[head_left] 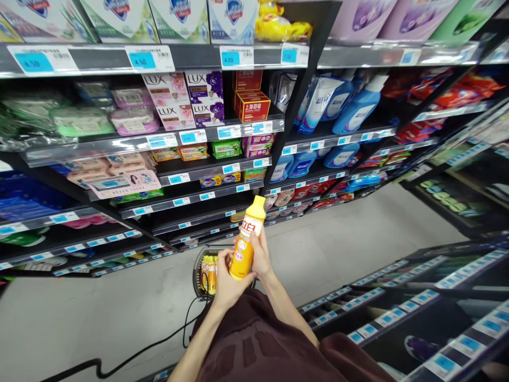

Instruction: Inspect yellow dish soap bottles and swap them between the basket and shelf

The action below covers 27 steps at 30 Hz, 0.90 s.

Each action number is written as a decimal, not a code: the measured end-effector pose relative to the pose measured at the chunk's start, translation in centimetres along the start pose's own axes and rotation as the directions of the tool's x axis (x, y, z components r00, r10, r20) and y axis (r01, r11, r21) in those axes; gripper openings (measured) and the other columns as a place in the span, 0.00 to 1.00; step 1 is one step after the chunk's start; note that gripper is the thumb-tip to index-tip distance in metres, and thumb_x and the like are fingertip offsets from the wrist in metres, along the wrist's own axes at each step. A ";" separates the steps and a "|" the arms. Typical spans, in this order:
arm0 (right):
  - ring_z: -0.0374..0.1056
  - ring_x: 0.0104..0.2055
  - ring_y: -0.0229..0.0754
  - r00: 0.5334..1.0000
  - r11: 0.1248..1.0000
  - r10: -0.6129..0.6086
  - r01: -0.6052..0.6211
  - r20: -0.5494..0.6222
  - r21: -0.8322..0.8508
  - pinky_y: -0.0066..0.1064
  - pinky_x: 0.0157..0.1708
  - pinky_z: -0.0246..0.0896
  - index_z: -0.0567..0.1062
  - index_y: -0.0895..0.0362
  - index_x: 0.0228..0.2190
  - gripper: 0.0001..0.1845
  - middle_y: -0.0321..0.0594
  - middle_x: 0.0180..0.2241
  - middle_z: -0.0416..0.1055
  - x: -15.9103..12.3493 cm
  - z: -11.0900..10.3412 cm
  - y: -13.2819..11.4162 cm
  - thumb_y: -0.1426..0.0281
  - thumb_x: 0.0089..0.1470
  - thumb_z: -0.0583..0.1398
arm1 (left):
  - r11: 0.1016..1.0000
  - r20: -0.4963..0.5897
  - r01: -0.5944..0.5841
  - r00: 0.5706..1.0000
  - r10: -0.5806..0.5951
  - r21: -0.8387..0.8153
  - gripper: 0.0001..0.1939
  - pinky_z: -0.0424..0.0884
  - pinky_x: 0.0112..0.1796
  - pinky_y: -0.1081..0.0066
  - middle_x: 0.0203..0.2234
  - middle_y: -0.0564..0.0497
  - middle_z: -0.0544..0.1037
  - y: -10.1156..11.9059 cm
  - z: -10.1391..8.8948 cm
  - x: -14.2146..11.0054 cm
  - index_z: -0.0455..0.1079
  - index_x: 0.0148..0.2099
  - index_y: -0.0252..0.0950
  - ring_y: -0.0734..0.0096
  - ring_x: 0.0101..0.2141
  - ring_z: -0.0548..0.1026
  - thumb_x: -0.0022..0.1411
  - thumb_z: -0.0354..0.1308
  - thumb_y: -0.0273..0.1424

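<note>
Below the person's fingers, a pale grey floor stretches through a shop aisle; dark shelving stands beyond them, and another rack fills the lower right. The left hand and the right hand are both wrapped around a yellow-orange bottle, gripping it between them, cap upward and leaning slightly right. Just to the left of the fingers and lower down, a dark basket holds more yellow bottles, and a black cable trails away to the lower left.

Above the fingertips, the gripped bottle's label carries red characters that appear to read 立白. Ahead of the hands, pink boxes and purple boxes say LUX; right of these, a red box shows 上海. Farther up, cartons bear a shield emblem with unclear lettering, above price tags marked 4.50. Ahead and right of the fingers, blue bottles have labels too blurred to read.
</note>
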State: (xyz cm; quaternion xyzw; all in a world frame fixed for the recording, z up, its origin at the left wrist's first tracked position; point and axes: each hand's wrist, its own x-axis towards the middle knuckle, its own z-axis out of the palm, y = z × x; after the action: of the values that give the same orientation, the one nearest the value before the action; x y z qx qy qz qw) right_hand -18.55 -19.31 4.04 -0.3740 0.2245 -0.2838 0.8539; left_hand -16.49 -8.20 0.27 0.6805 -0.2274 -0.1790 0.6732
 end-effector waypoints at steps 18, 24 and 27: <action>0.75 0.45 0.48 0.999 0.999 0.021 -0.019 0.044 -0.042 0.38 0.48 0.68 0.79 0.58 0.44 0.30 0.46 0.44 0.80 0.7 -0.6 0.3 0.48 0.63 0.49 | 0.994 0.368 0.056 0.926 -0.088 0.097 0.33 0.60 0.61 0.53 0.64 0.40 0.65 1.2 -1.1 0.2 0.53 0.70 0.38 0.50 0.61 0.65 0.67 0.56 0.41; 0.75 0.46 0.48 0.998 0.998 0.026 -0.022 0.061 -0.062 0.39 0.50 0.68 0.79 0.58 0.43 0.31 0.46 0.45 0.80 0.5 -0.1 0.4 0.48 0.63 0.49 | 0.989 0.367 0.063 0.924 -0.107 0.130 0.32 0.60 0.61 0.54 0.64 0.40 0.65 1.3 -1.5 0.1 0.55 0.69 0.39 0.51 0.61 0.65 0.68 0.56 0.41; 0.75 0.45 0.49 0.999 0.995 0.023 -0.019 0.041 -0.094 0.39 0.48 0.68 0.79 0.57 0.43 0.31 0.46 0.45 0.80 0.5 -0.1 0.4 0.48 0.62 0.49 | 0.989 0.368 0.068 0.923 -0.111 0.128 0.32 0.59 0.61 0.52 0.63 0.40 0.66 1.2 -1.7 0.1 0.56 0.69 0.39 0.49 0.62 0.65 0.67 0.56 0.41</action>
State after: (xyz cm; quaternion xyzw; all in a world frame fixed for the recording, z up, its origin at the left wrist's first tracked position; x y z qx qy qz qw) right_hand -18.12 -19.41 3.59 -0.4170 0.2236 -0.2560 0.8430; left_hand -15.58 -6.85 1.56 0.6804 -0.3301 -0.3231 0.5689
